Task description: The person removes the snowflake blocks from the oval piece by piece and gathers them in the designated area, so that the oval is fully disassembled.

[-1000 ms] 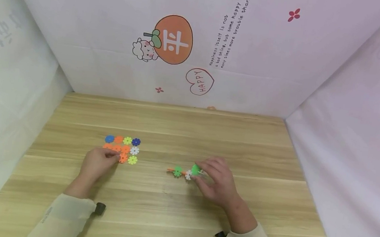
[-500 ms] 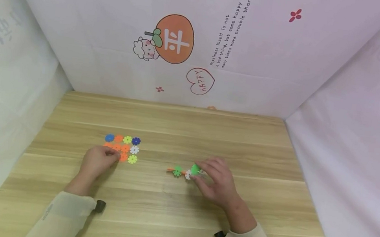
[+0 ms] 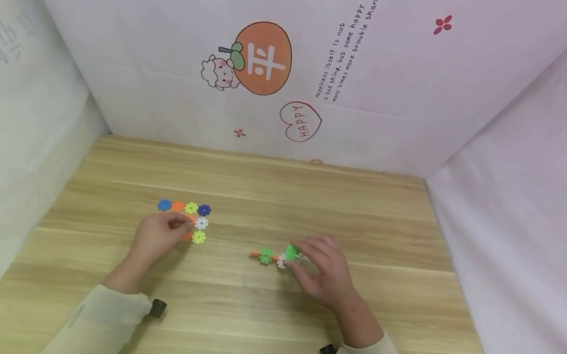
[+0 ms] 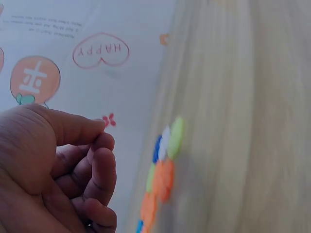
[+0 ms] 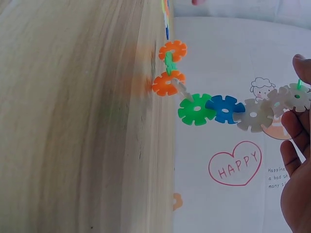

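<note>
Flower-shaped plastic discs with notched edges lie in rows on the table, among them a dark blue disc (image 3: 203, 210), a white disc (image 3: 201, 223) and a yellow-green disc (image 3: 199, 237). Above these rows hovers my left hand (image 3: 156, 241), thumb and index fingertips together; the left wrist view shows no disc between them, and one may be hidden. My right hand (image 3: 324, 270) pinches one end of a chain of interlocked discs (image 5: 197, 109), coloured orange, green, white and blue. The chain's free end, with an orange disc (image 5: 172, 50), hangs toward the left. Fingers partly cover the gripped end.
A wood-grain table (image 3: 244, 326) fills the work area. Behind it rises a white printed cloth (image 3: 375, 123), with plain pale cloths on the left and right sides. Dark wrist devices stick out by both sleeves.
My left hand has risen off the discs and shifted slightly right and away from me, covering more of the orange ones. The right hand and the chain stay nearly still.
</note>
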Demonstrator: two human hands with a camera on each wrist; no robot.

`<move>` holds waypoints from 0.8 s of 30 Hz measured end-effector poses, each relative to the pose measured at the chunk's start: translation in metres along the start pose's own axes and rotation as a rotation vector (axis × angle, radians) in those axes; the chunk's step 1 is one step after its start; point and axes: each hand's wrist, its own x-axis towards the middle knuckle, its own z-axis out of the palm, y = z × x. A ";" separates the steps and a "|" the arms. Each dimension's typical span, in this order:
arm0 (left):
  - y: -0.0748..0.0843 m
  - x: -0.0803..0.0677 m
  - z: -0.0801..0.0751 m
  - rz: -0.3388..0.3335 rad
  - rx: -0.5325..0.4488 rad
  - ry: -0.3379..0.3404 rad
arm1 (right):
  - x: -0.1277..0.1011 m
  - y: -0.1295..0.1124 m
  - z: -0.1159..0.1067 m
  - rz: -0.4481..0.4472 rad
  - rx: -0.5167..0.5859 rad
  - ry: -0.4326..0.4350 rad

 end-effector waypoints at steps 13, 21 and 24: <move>0.052 -0.012 0.018 0.181 -0.125 -0.089 | 0.006 -0.001 0.000 -0.024 -0.031 -0.003; 0.080 -0.019 0.034 0.246 -0.217 -0.188 | 0.010 -0.004 0.003 -0.069 -0.053 -0.038; 0.082 -0.028 0.043 0.268 -0.262 -0.249 | 0.005 -0.010 0.008 -0.077 -0.062 -0.057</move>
